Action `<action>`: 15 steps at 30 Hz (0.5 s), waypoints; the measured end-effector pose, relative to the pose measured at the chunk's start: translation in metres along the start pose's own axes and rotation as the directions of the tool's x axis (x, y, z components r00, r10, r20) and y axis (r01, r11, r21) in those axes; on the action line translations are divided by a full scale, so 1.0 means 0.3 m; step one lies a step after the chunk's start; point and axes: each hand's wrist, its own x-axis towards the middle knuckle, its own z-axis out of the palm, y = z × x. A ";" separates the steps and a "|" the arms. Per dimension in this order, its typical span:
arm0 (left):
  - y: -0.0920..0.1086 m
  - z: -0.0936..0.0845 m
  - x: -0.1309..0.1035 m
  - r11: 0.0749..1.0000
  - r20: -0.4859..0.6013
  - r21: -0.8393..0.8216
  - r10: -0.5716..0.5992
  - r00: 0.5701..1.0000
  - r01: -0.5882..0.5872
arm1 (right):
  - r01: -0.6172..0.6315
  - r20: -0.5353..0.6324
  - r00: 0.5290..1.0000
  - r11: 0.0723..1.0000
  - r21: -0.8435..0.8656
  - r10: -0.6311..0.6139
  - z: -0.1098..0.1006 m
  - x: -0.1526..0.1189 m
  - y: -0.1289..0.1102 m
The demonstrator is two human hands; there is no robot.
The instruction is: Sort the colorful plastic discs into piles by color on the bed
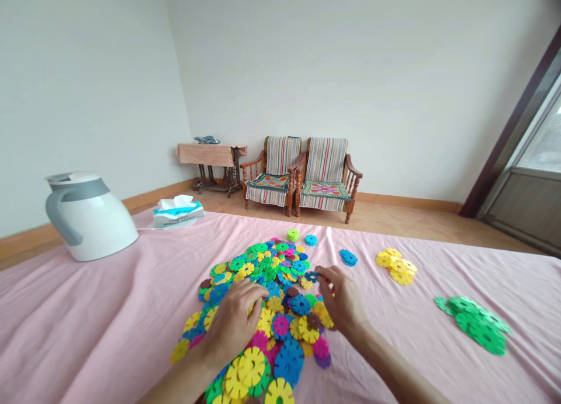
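Observation:
A heap of round plastic snowflake discs (263, 287) in yellow, green, blue, pink and purple lies on the pink cloth (109, 310). My left hand (234, 322) rests palm down on the heap's near left part, fingers curled over yellow discs. My right hand (342, 299) pinches a small blue disc (312, 276) between thumb and fingers at the heap's right edge. Sorted groups lie to the right: a few blue discs (349, 257), a yellow pile (397, 265) and a green pile (475, 328).
A white electric kettle (87, 214) stands at the far left of the table, a pack of tissues (177, 212) behind it. Two wooden armchairs (302, 176) and a small side table (210, 158) stand against the far wall.

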 end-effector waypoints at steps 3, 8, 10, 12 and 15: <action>0.002 0.001 0.004 1.000 0.011 0.002 0.003 1.000 -0.003 | -0.225 -0.095 0.970 0.974 -0.012 0.223 -0.053 0.089 0.135; 0.005 -0.001 0.001 1.000 0.030 0.022 0.000 1.000 -0.001 | -0.462 -0.201 0.866 0.886 0.025 0.457 -0.112 0.182 0.319; 0.006 -0.002 0.000 1.000 0.034 0.028 0.000 0.999 -0.001 | -0.510 -0.196 0.837 0.858 0.058 0.511 -0.114 0.191 0.364; 0.008 -0.003 -0.001 1.000 0.033 0.030 0.004 0.999 -0.005 | -0.536 -0.175 0.822 0.840 0.086 0.542 -0.112 0.188 0.392; 0.008 -0.003 0.000 1.000 0.035 0.026 0.005 0.999 -0.006 | -0.532 -0.169 0.824 0.841 0.095 0.540 -0.115 0.173 0.402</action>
